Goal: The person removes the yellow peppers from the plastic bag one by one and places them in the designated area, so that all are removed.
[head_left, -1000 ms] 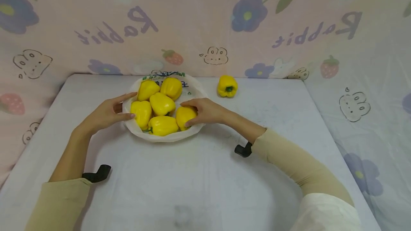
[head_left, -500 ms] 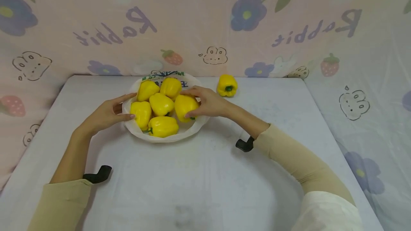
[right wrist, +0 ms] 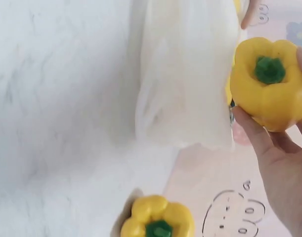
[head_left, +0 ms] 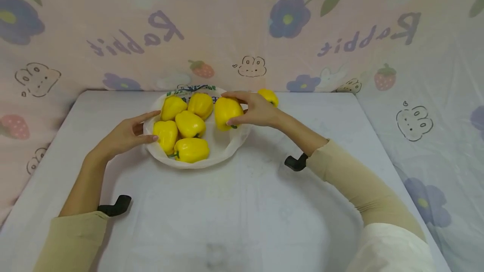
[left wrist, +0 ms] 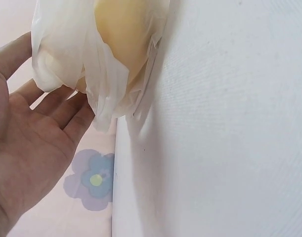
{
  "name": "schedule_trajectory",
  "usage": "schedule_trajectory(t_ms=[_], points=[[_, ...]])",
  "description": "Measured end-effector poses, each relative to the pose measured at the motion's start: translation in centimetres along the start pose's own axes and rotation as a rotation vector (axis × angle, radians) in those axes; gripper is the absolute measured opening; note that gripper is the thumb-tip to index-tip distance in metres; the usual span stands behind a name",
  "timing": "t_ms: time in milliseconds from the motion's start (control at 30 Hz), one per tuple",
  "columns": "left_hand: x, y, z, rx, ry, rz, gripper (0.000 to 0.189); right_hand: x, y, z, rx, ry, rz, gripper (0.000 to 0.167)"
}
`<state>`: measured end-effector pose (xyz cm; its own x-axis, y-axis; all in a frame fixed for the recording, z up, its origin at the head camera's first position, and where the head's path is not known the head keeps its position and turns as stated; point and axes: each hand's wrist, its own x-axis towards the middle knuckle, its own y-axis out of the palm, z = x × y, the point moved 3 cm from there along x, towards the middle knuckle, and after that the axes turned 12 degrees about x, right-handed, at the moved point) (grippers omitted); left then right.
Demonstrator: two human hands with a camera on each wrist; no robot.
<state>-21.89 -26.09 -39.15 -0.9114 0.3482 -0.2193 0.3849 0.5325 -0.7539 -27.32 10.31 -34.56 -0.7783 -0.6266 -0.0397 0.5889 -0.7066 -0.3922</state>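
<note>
- Though prob. light and firm, likely slick-skinned: yellow pepper (head_left: pixel 226 110), pinched betw. thumb and fingers of R hand (head_left: pixel 261 111), up at mouth of white bag (head_left: pixel 227 149), R side.
- Prob. best held round fat sides, not by stem (right wrist: pixel 269 70); might dent if squeezed.
- Spread against bag's outer wall: L hand (head_left: pixel 122 137).
- Countable only in head view: five peppers (head_left: pixel 190 124) in bag.
- Clearer in R wrist view: stem end full on, plus spare pepper (right wrist: pixel 150 211) on counter (right wrist: pixel 52 123), partly hidden in head view.

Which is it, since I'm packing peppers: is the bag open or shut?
Open: the bag spreads wide in the head view, five peppers showing inside; the right hand holds another pepper over it.
</note>
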Motion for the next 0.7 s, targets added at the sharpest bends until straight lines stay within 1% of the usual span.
schedule_trajectory(t_ms=[133,233,333,433,500,700], points=[[0.1,-0.1,-0.1,0.003,0.002,-0.002,0.080,-0.4,-1.3,0.5,0.012,-0.005,-0.032,0.077],[0.4,0.1,-0.1,0.004,0.006,-0.005,0.079,-1.0,-2.4,0.7,-0.005,-0.012,-0.059,0.077],[0.9,0.4,-0.1,0.008,0.018,0.001,0.079,-1.6,-3.5,0.6,-0.025,0.015,-0.090,0.077],[1.1,0.6,0.0,0.008,0.023,0.006,0.078,-1.9,-4.4,0.3,-0.042,0.048,-0.110,0.077],[0.9,0.6,0.1,0.006,0.016,0.002,0.078,-1.8,-4.9,0.1,-0.042,0.060,-0.113,0.077],[0.2,0.0,0.3,0.029,-0.002,-0.003,0.078,-1.7,-6.4,-0.5,0.031,0.070,-0.132,0.073]])
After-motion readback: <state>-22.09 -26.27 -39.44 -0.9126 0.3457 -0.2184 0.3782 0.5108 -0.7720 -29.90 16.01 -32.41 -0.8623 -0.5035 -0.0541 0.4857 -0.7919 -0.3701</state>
